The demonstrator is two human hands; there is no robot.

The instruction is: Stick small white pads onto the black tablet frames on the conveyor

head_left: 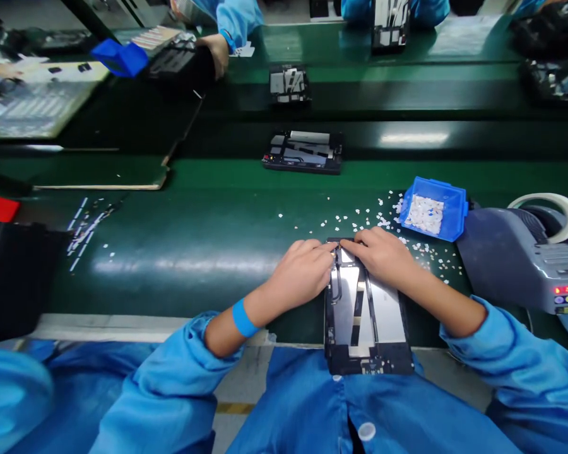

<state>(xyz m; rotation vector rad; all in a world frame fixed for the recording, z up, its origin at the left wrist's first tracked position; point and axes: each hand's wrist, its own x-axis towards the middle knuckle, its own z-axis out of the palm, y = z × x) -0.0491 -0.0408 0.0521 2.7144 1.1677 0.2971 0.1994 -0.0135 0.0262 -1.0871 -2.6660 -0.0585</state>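
Observation:
An opened tablet-like device [388,309], with silver panels and dark strips inside a black frame, lies in front of me. Its near end reaches past the table edge. At its upper left corner, my left hand [303,274] is closed, with the index fingertip on the far edge. My right hand [385,255] lies over the upper right corner, its fingers curled and the index finger pressed down near the left fingertip. Whatever small part may lie under the fingertips is hidden.
Small white pieces [383,222] lie scattered by a blue bin [447,217] of similar bits. A tape dispenser [506,258] stands right. Another opened device [305,151] lies ahead. Thin strips [88,233] and a black case [19,280] are left. Across the table, a co-worker's hand [215,53] touches a black device.

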